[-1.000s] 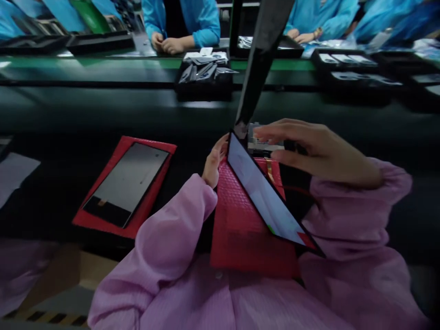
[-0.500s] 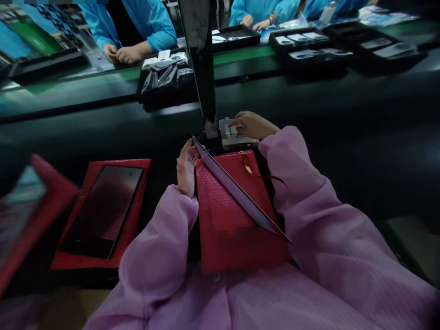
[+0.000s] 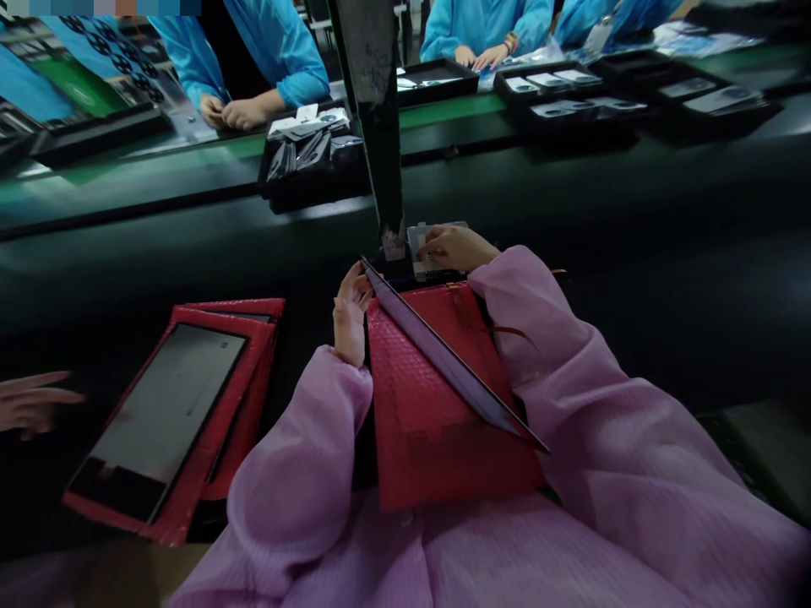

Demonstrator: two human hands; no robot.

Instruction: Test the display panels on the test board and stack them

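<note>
My left hand [image 3: 353, 314] holds the upper left edge of a thin flat display panel [image 3: 447, 367], which stands tilted, almost edge-on to me. The panel leans over a red bubble-wrap pouch [image 3: 437, 469] in front of my body. An amber ribbon strip [image 3: 512, 331] sticks out beside my right sleeve. Beyond the pouch, my right hand [image 3: 459, 247] reaches over a small clear plastic case [image 3: 437, 268]. Its fingers are bent down together inside the case, and whatever they pinch is too small to make out.
Left of me, a display panel [image 3: 168, 414] lies on stacked red pouches [image 3: 244, 422]. Another person's hand [image 3: 38, 403] is at the far left. A dark post [image 3: 377, 127] rises ahead. Beyond stand black trays [image 3: 313, 181] of parts and co-workers in blue [image 3: 279, 51].
A red pouch with a panel, blurred at the left before, now lies on the left stack, and the other person's hand is apart from it. My right fingers have shifted slightly within the case.
</note>
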